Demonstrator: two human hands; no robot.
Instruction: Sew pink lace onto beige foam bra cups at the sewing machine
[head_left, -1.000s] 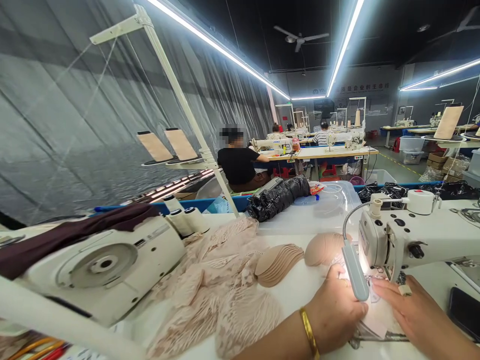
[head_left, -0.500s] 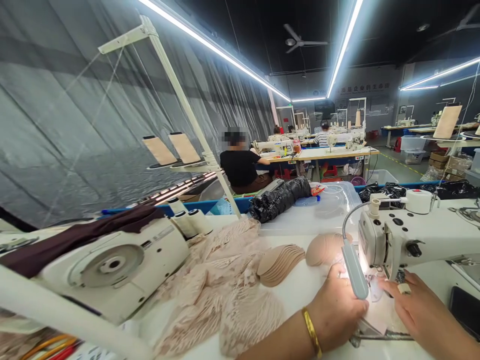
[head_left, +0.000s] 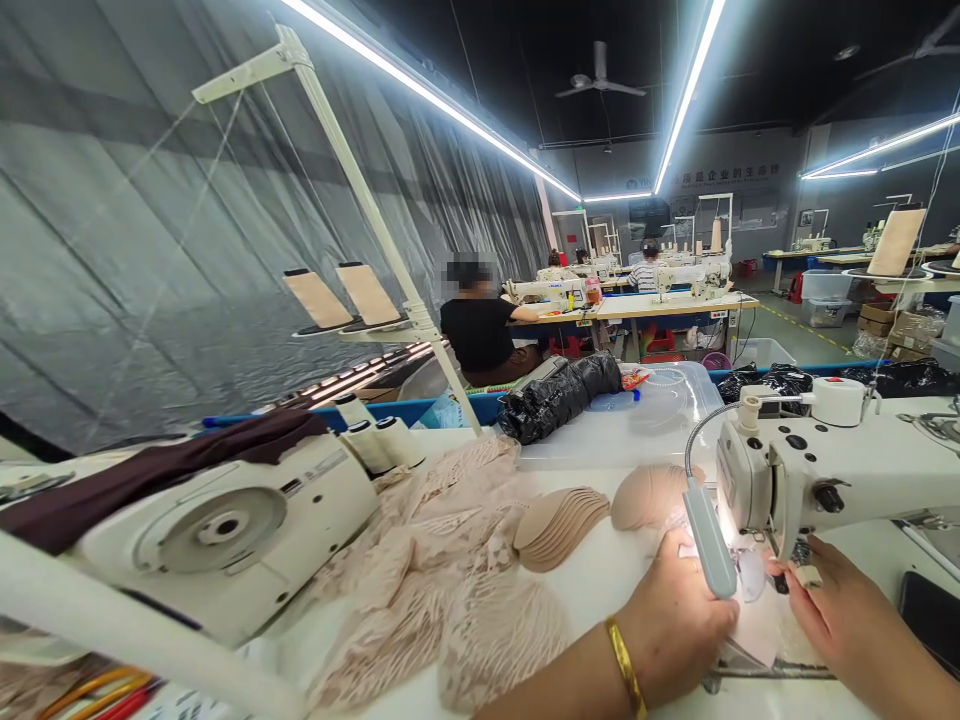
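At the lower right, my left hand (head_left: 675,615), with a gold bangle on the wrist, is closed on a pale pink fabric piece (head_left: 756,632) at the sewing machine (head_left: 806,480). The lamp head (head_left: 710,545) hides part of its fingers. My right hand (head_left: 847,610) is beside the needle area, fingers bent and drawn together, with a pale band on one finger. A small dark thing shows at its fingertips; I cannot make out what it is. Left of my hands lie a fanned stack of beige pads (head_left: 562,528) and a second beige stack (head_left: 651,497).
Beige lace fabric (head_left: 450,570) spreads over the table. Another machine (head_left: 232,530) stands at left beside white thread cones (head_left: 379,445). A black plastic bundle (head_left: 559,395) lies on a clear plastic lid (head_left: 660,430). A phone-like dark object (head_left: 930,615) is at far right. A co-worker (head_left: 480,330) sits ahead.
My right hand's fingers have drawn back slightly from the needle area, and a small dark thing now shows at their tips. My left hand has barely moved.
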